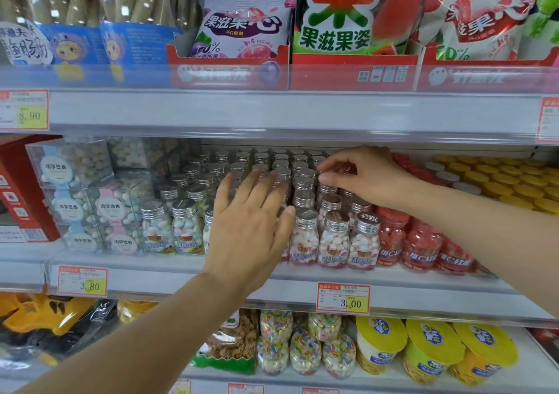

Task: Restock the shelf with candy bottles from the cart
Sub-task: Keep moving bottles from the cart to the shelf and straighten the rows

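Rows of small clear candy bottles point(334, 238) with silver caps fill the middle shelf point(302, 275), holding white, pink and blue candies. My left hand point(251, 227) is flat and open in front of the bottles at the shelf's centre, fingers spread over their caps and hiding some. My right hand point(360, 176) reaches over the rows further back, thumb and fingers pinched around the silver cap of one bottle point(343, 168). The cart is out of view.
Red-capped bottles point(420, 245) stand right of the silver ones, yellow-capped jars point(514, 182) beyond. Clear candy boxes point(90, 203) sit to the left. Snack bags fill the upper shelf, candy jars and cups the lower one. Price tags line the shelf edges.
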